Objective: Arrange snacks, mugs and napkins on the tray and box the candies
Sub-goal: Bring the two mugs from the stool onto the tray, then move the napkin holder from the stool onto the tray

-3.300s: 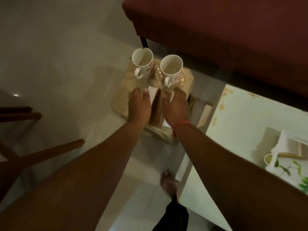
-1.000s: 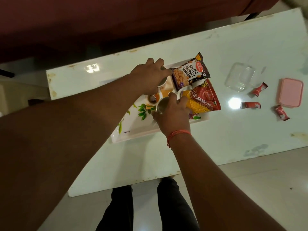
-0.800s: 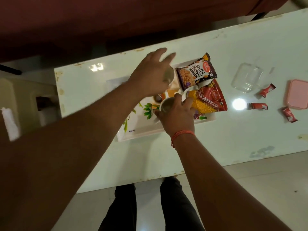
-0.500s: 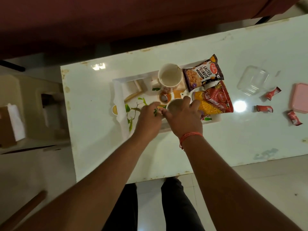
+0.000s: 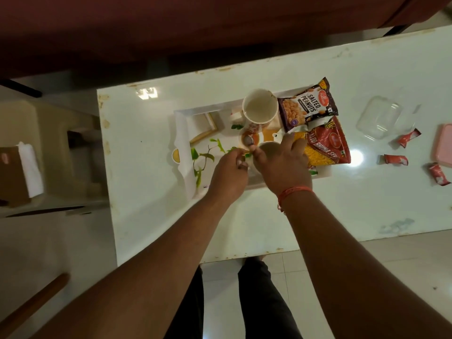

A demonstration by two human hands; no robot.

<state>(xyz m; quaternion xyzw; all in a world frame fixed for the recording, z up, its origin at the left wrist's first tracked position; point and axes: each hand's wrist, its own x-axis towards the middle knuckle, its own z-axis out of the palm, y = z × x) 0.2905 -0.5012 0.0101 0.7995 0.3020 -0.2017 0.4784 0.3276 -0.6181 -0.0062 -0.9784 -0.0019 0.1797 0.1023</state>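
Note:
A white tray [image 5: 181,133] with a green leaf print lies on the white table. One white mug [image 5: 259,109] with red flowers stands at the tray's back. A second mug [image 5: 267,146] stands nearer me, mostly hidden under my right hand [image 5: 283,166], which grips its rim from above. My left hand [image 5: 228,173] is curled against that mug's left side, thumb at the rim. A salted peanuts packet [image 5: 308,105] and a red bhujia sev packet [image 5: 326,148] lie on the tray's right end. Three red candies [image 5: 395,159] lie right of the tray.
A clear plastic box [image 5: 379,116] and its pink lid [image 5: 447,145] sit at the table's right, near the candies. Off the left edge, a low stool holds a brown box [image 5: 11,174] with white napkins [image 5: 30,167]. A dark red sofa runs behind the table.
My left hand let go of the back mug, which now stands on the tray, and came down beside the front mug. My right hand has stayed on the front mug.

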